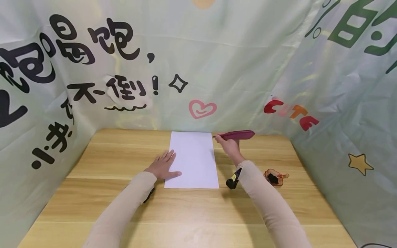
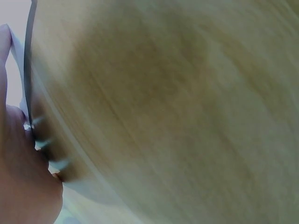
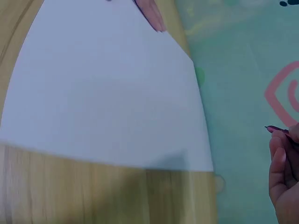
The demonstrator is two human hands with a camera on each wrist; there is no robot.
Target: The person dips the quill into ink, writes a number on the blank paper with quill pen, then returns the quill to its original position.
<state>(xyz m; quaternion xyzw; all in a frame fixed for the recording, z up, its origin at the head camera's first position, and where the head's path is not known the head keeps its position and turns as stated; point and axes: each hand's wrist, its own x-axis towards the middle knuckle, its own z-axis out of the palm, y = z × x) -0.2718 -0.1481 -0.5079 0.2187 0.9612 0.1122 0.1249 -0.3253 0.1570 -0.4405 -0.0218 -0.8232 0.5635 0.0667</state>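
Note:
A blank white sheet of paper (image 1: 193, 162) lies on the wooden table, its far edge close to the back curtain. My left hand (image 1: 163, 165) rests flat over the sheet's left edge, fingers spread and thumb on the paper. Beyond the sheet's far right corner, my right hand (image 1: 229, 146) pinches a dark red feather pen (image 1: 240, 134) near its tip. The tip points left and stands just off the paper's right edge in the head view. From the right wrist, the same feather pen (image 3: 276, 129) shows only its dark point past the fingertips.
Right of the right forearm sits a small amber glass dish (image 1: 280, 176) with something black in it. A printed curtain (image 1: 242, 69) encloses the wooden table (image 1: 192, 213) at the back and sides. A black wrist camera (image 1: 233, 179) hangs under the right sleeve.

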